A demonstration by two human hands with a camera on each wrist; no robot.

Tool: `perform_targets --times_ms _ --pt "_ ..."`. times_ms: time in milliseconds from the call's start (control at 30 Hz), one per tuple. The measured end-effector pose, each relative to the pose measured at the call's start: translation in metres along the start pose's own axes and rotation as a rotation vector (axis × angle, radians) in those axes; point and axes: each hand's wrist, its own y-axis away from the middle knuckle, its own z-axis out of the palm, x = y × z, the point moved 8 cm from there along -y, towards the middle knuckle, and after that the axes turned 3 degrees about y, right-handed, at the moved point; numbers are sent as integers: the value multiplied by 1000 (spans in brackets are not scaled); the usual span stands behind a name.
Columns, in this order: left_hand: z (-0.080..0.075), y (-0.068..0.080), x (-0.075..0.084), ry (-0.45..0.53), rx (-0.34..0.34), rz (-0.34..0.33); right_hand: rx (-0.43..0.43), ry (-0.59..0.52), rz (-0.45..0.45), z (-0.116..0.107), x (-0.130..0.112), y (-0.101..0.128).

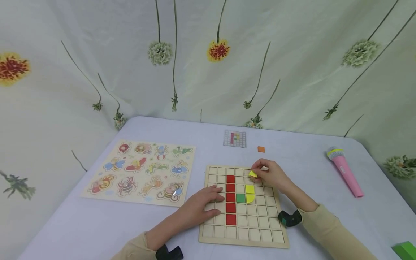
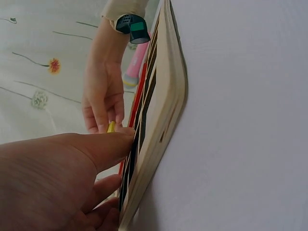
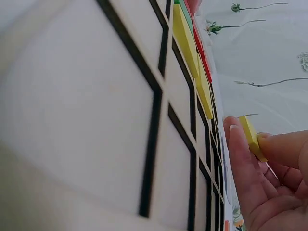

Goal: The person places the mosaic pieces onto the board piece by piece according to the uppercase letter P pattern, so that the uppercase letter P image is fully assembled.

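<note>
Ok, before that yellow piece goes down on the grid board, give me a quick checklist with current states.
1. Yellow piece pinched in the right hand grip: ok.
2. Left hand lies flat on the grid board, steadying it: ok.
3. Cells beside the placed yellow pieces free: ok.
4. Pattern card in view: ok, though its detail is too small to read.
5. Piece's shape and turn match the target cell: cannot tell.

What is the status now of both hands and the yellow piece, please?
Right hand pinches yellow piece just above grid board, upper right cells. Left hand flat on board's left side, fingers open. Cells under the piece look free; nothing in the way.
</note>
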Motion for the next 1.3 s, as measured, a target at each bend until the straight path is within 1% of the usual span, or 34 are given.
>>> perform_targets --times_ms 67,233,367,467,567,667,767,933,1100,1300 --pt "0 0 0 -2 0 -2 -4 9 -10 0 -1 0" --pt "-1 0 0 -3 -2 -5 -54 51 -82 3 -4 0" --pt "-1 0 1 1 -3 -5 -83 55 -89 5 -5 0" --pt "-1 0 2 -1 -1 2 -83 30 -69 6 -3 -1" --pt "-1 0 2 1 2 11 -70 6 -71 6 -3 -1" --pt "-2 0 3 7 5 20 -50 35 -108 4 -7 0" --pt "-2 1 4 8 9 28 -40 100 -147 3 -11 0" --pt "-1 0 2 5 3 14 -73 168 -181 5 -12 0" --pt "0 0 1 2 -3 5 -92 207 -225 8 -13 -1" --pt "0 0 0 3 -5 -2 -115 242 -228 12 -13 -2"
